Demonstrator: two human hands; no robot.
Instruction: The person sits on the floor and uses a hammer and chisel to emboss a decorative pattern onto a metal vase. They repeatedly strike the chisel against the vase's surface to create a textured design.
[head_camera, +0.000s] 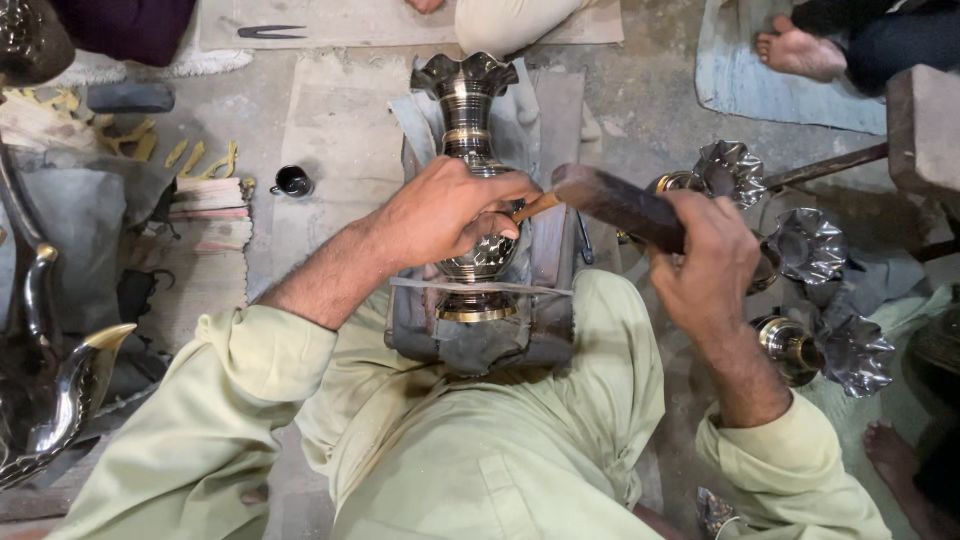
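A dark metal vase with a fluted rim and brass bands lies lengthwise on a grey padded cradle between my knees. My left hand rests over the vase's belly and pinches a small wooden-handled chisel against it. My right hand grips a dark wooden mallet, whose head sits right at the chisel's end. A strap crosses the vase near its foot.
Several similar fluted vases lie to my right. A small black cup and stacked flat pieces sit to the left, with a spouted metal vessel at lower left. Other people's bare feet show at the top right.
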